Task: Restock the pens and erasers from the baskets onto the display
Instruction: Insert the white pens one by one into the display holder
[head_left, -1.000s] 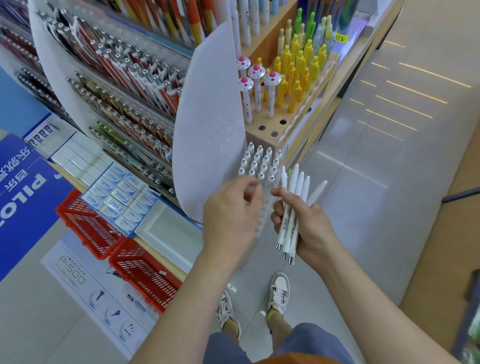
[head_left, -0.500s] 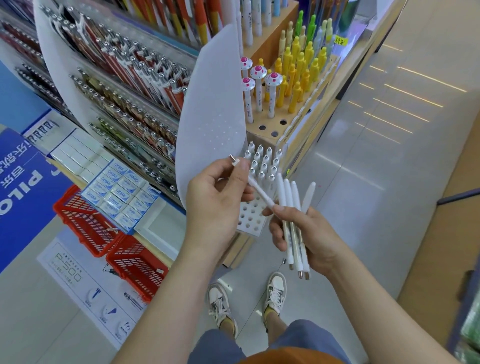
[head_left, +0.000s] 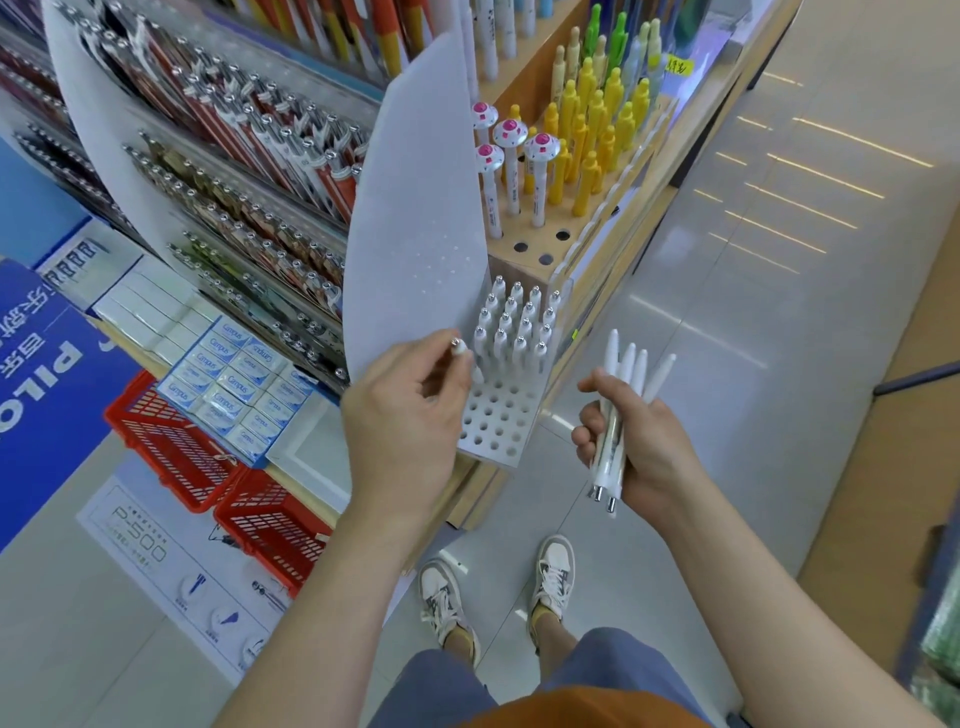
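- The wooden display (head_left: 501, 253) fills the upper half, with yellow pens (head_left: 587, 140) and mushroom-capped pens (head_left: 511, 140) standing in its drilled holes.
- A curved white panel (head_left: 415, 208) rises just left of the restocking spot.
- A blue sign (head_left: 47, 374) at the left edge reads "PILO" before the frame cuts it off. A floor poster (head_left: 140, 530) below it reads "P-500".
- Two red baskets (head_left: 166, 441) sit on the floor under the shelf edge.
- Boxed erasers (head_left: 234, 384) labelled "Campus" lie in rows on the low shelf above the baskets.
- The white peg rack (head_left: 493, 431) sits at the display's front. Its far rows are filled with upright white pens (head_left: 519, 322) and its near rows are open holes.
- The right hand (head_left: 649, 447) is off to the rack's right and apart from it. Its grip is curled round a bundle of white pens (head_left: 621, 395), silver ends towards the person.
- The left hand (head_left: 405, 415) is the nearer one, at the rack's left edge.
- Its grip pinches a single pen (head_left: 458, 345), roughly upright with the silver end up, beside the nearest filled row. The empty holes are just below it, so I judge the next move to be a short push straight down.
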